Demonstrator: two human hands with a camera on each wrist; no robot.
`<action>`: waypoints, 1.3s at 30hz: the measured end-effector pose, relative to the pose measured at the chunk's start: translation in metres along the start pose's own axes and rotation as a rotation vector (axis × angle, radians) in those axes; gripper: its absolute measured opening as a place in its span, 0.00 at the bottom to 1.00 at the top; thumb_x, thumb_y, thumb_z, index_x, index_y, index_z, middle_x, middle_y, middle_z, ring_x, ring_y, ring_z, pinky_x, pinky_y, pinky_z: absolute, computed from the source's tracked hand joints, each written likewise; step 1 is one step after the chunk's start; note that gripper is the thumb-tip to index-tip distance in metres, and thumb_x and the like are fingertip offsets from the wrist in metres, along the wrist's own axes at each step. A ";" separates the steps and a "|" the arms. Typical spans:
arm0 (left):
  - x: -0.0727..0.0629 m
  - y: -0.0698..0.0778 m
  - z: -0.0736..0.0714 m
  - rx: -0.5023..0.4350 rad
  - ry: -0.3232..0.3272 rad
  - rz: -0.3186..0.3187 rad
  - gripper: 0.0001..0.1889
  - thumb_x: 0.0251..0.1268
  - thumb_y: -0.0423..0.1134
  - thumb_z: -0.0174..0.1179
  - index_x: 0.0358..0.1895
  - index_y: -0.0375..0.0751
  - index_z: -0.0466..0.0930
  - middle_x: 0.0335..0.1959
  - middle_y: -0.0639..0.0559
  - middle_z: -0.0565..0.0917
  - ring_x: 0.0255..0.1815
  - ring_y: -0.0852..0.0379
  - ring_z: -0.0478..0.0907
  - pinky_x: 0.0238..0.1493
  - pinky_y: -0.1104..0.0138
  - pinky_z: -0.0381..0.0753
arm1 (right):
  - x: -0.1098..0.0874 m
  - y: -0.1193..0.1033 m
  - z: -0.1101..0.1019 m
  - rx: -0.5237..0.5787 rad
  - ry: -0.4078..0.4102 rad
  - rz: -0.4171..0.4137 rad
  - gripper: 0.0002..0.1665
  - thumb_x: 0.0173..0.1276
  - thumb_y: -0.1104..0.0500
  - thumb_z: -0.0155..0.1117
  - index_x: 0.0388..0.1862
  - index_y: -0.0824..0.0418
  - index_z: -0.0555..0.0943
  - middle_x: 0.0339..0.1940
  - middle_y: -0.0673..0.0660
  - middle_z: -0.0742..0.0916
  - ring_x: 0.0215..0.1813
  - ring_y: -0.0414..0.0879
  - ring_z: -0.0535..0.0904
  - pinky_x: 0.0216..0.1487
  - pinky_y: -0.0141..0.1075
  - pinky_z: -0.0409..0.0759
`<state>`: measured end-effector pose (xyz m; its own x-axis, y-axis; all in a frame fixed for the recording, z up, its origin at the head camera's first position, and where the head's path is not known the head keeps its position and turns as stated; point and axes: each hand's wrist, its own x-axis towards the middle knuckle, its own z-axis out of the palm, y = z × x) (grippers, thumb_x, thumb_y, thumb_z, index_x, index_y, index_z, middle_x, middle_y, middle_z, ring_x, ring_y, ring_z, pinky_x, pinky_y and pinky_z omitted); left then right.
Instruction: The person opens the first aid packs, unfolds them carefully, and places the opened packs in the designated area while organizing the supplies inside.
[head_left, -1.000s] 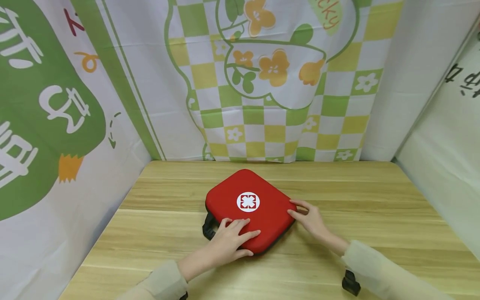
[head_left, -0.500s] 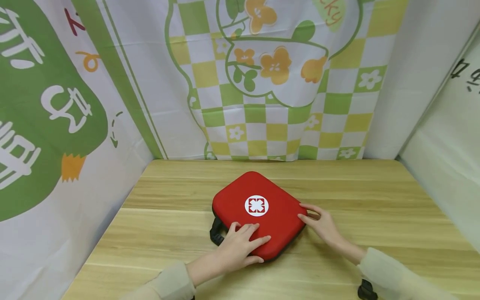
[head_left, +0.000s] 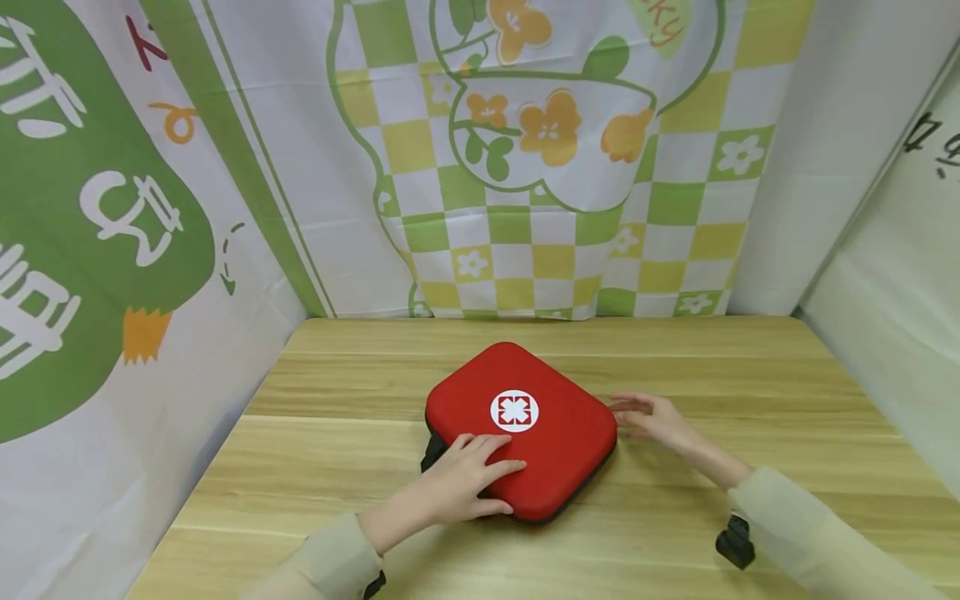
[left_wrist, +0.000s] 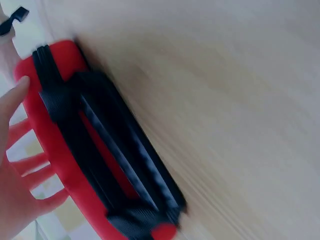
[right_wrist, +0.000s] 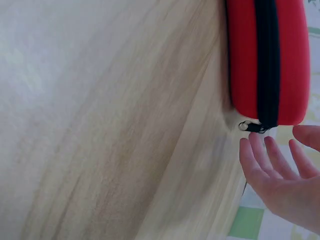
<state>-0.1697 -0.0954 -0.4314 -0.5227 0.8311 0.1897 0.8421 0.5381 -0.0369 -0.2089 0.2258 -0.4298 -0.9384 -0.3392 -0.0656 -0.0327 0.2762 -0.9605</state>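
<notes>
A red zippered first-aid case [head_left: 547, 467] with a white round emblem lies on the wooden table. My left hand [head_left: 468, 483] rests on its near left part, fingers spread over the lid and thumb at the near edge. Below that hand, the left wrist view shows the case's black handle [left_wrist: 92, 155]. At the right corner of the case is my right hand [head_left: 656, 421], its fingers loosely bent. In the right wrist view, those fingertips are right by a small zipper pull [right_wrist: 253, 126], which hangs at the end of the black zipper band [right_wrist: 268, 65].
The wooden table [head_left: 337, 375] extends around the case on all sides. Behind it hangs a green and yellow checked cloth [head_left: 525, 258], and printed white cloths [head_left: 247, 358] line the sides. A black strap piece [head_left: 735, 542] hangs under the right sleeve.
The case has shifted slightly right and nearer in the head view. My right hand has let go of the corner and moved to its outer side. The left hand stays on the case.
</notes>
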 end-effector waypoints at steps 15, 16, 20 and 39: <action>-0.013 -0.045 0.003 -0.113 -0.038 -0.083 0.30 0.56 0.59 0.52 0.62 0.54 0.65 0.65 0.45 0.62 0.65 0.48 0.56 0.61 0.49 0.54 | 0.027 0.017 -0.004 -0.107 -0.174 -0.062 0.25 0.59 0.76 0.40 0.58 0.83 0.59 0.52 0.79 0.71 0.53 0.60 0.70 0.43 0.34 0.76; -0.013 -0.045 0.003 -0.115 -0.038 -0.083 0.30 0.56 0.60 0.52 0.62 0.54 0.65 0.64 0.45 0.62 0.65 0.48 0.56 0.61 0.49 0.54 | 0.028 0.018 -0.004 -0.112 -0.169 -0.056 0.25 0.59 0.76 0.41 0.57 0.83 0.60 0.51 0.79 0.72 0.51 0.59 0.72 0.43 0.34 0.76; -0.013 -0.047 0.004 -0.114 -0.042 -0.086 0.30 0.56 0.60 0.51 0.62 0.55 0.65 0.65 0.45 0.61 0.65 0.49 0.56 0.62 0.50 0.53 | 0.028 0.018 -0.008 -0.165 -0.160 -0.061 0.23 0.59 0.75 0.44 0.55 0.83 0.63 0.48 0.77 0.75 0.47 0.52 0.75 0.41 0.35 0.77; -0.015 -0.043 0.009 -0.104 -0.055 -0.117 0.30 0.56 0.60 0.51 0.63 0.55 0.64 0.66 0.46 0.59 0.66 0.50 0.54 0.63 0.49 0.50 | 0.015 0.022 -0.002 -0.532 0.053 -0.296 0.12 0.50 0.80 0.53 0.36 0.81 0.77 0.26 0.65 0.84 0.28 0.49 0.80 0.28 0.33 0.78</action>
<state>-0.1998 -0.1297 -0.4412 -0.6224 0.7715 0.1323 0.7826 0.6167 0.0851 -0.2241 0.2283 -0.4511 -0.8787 -0.4287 0.2098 -0.4489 0.5930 -0.6684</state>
